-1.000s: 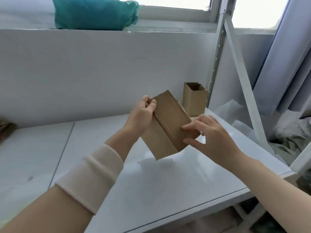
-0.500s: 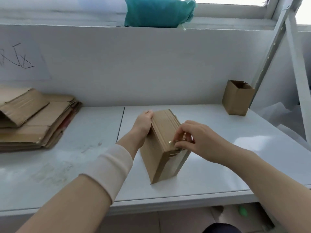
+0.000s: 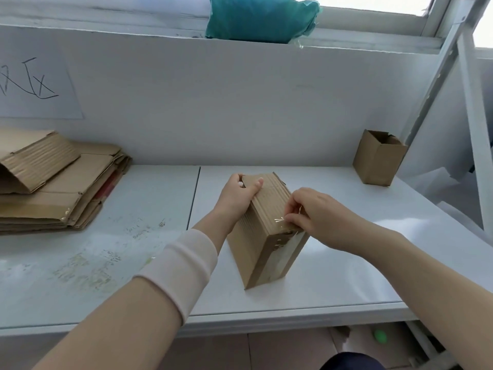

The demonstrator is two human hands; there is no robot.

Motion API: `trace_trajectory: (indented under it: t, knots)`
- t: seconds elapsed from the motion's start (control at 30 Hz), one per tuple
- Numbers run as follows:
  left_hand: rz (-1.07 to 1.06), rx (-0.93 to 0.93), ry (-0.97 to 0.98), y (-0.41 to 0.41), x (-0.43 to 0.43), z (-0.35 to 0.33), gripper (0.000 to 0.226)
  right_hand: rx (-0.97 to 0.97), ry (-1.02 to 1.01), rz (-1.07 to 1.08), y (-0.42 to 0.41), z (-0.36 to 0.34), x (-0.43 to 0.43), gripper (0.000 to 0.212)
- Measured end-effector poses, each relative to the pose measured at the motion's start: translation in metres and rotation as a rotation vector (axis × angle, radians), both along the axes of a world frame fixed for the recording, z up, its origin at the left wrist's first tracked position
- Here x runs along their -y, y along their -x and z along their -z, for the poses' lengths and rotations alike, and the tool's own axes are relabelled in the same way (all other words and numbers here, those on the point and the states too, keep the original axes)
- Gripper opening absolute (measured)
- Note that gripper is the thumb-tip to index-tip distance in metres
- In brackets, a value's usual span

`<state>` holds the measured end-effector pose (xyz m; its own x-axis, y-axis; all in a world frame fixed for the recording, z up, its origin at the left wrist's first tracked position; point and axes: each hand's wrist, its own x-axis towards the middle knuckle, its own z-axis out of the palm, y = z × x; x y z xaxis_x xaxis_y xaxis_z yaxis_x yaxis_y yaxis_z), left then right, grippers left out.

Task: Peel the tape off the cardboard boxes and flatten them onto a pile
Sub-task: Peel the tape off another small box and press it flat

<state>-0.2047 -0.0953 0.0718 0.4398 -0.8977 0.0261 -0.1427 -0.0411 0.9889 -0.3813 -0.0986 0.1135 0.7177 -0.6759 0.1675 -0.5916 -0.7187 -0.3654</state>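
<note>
A small brown cardboard box [image 3: 266, 236] stands on the white table [image 3: 346, 263], sealed with clear tape [image 3: 280, 259] down its near face. My left hand [image 3: 237, 196] grips the box at its far top edge, thumb over the top. My right hand [image 3: 312, 214] pinches the glinting tape end at the box's top near corner. At the far left lies a pile of flattened cardboard [image 3: 53, 188]. A second small box [image 3: 378, 157], open at the top, stands at the far right against the wall.
A white wall panel [image 3: 240, 102] backs the table, with a teal bag [image 3: 261, 18] on the ledge above. A paper sheet with scribbles [image 3: 34, 86] is stuck on the wall at left. A metal shelf frame [image 3: 469, 124] rises at the right.
The box has come down from mid-air onto the table. My view swung left, showing the flattened pile. My right hand's fingers closed on the tape end at the box's top corner.
</note>
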Motion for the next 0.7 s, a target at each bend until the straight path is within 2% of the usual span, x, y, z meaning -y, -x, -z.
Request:
trace_trajectory:
  t: [0.1,0.27,0.5,0.7]
  knots:
    - [-0.004,-0.021,0.015,-0.005,-0.002,0.002,0.034,0.063,-0.022,0.063,0.008,-0.003,0.003,0.022]
    - [-0.014,-0.027,0.014,-0.008,-0.001,0.006,0.026,0.044,-0.012,0.111,0.006,0.000,0.001,0.016]
    - [-0.041,-0.005,0.003,-0.009,0.003,0.009,0.036,-0.023,-0.024,0.136,-0.004,-0.002,-0.001,0.021]
    - [-0.049,0.010,0.013,-0.006,0.004,0.007,0.029,0.158,-0.092,0.076,-0.010,-0.002,-0.005,0.008]
